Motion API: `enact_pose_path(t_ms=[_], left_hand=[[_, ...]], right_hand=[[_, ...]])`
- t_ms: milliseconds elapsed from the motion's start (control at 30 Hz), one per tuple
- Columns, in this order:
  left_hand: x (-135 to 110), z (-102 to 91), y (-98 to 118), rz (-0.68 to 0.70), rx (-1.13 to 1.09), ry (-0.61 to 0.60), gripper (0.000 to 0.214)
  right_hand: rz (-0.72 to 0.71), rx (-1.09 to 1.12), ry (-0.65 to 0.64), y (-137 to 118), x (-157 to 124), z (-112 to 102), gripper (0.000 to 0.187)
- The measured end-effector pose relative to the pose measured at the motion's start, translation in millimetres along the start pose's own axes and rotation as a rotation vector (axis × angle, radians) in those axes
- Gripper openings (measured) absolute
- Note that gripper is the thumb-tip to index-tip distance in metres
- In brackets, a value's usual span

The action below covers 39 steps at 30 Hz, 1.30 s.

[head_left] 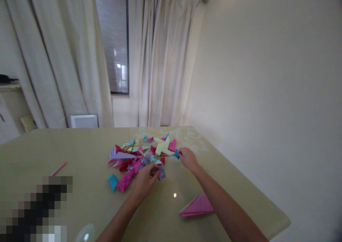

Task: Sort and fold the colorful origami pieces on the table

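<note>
A heap of folded paper shapes (141, 153) in pink, purple, blue, yellow and red lies on the middle of the glossy table (80, 149). My left hand (145, 179) rests at the heap's near edge, its fingers closed on a purple folded piece (161, 172). My right hand (188, 158) reaches to the heap's right side and pinches a small blue folded piece (176, 154). A pale yellow pinwheel shape (164, 146) lies just behind that hand.
A loose blue folded piece (113, 181) sits left of the heap. A pink folded sheet (197, 206) lies under my right forearm. A pink strip (59, 168) lies at the left. Curtains (157, 57) and a window (114, 39) stand behind; a wall runs along the right.
</note>
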<state>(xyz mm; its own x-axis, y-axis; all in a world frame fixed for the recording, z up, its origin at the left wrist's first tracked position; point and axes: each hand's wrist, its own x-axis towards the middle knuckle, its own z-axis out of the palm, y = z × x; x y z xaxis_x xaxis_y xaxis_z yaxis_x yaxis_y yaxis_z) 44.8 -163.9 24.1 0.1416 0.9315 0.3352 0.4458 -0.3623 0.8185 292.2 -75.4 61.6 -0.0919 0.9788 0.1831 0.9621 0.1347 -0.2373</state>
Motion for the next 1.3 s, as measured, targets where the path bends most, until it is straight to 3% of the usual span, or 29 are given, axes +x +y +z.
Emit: enact_pose_path(t_ms=[200, 333, 433, 567, 667, 767, 867, 1000, 1133, 1233, 1300], left_hand=[[36.6, 53.8, 22.9, 0.073, 0.035, -0.1, 0.012], [57.0, 77.7, 35.9, 0.098, 0.079, -0.126, 0.042], [61.9, 59.3, 30.9, 0.091, 0.217, -0.104, 0.043], [60.7, 9.7, 11.3, 0.054, 0.488, -0.052, 0.028], [58.0, -12.7, 0.7, 0.02, 0.642, -0.061, 0.028], [58.1, -20.3, -1.5, 0.004, 0.729, -0.067, 0.026], [62.1, -27.4, 2.5, 0.001, 0.764, -0.049, 0.026], [69.2, -43.6, 13.4, 0.01, 0.75, -0.003, 0.023], [74.5, -56.5, 25.4, 0.042, 0.698, 0.027, 0.022], [77.3, -58.0, 29.6, 0.08, 0.618, -0.023, 0.02], [78.4, -54.8, 28.5, 0.099, 0.574, -0.083, 0.016]], right_hand=[[0.084, -0.016, 0.034, 61.5, 5.8, -28.0, 0.017], [0.063, 0.025, 0.044, 80.4, -1.5, -34.9, 0.017], [0.034, 0.064, 0.066, 87.1, -11.2, -40.2, 0.023], [0.013, 0.07, 0.126, 74.8, -21.7, -40.2, 0.03], [-0.102, 0.079, 0.092, 38.9, -23.2, -25.7, 0.028], [-0.294, 0.091, -0.023, -8.7, -19.9, -0.3, 0.019], [-0.402, 0.079, -0.074, -47.8, -15.3, 24.1, 0.037], [-0.434, 0.056, -0.081, -69.3, -17.3, 35.5, 0.029], [-0.357, 0.052, -0.007, -47.9, -40.2, 18.9, 0.019], [-0.246, 0.082, 0.101, 0.6, -65.3, -2.6, 0.012], [-0.125, 0.244, 0.286, 40.4, -79.2, -15.3, 0.014]])
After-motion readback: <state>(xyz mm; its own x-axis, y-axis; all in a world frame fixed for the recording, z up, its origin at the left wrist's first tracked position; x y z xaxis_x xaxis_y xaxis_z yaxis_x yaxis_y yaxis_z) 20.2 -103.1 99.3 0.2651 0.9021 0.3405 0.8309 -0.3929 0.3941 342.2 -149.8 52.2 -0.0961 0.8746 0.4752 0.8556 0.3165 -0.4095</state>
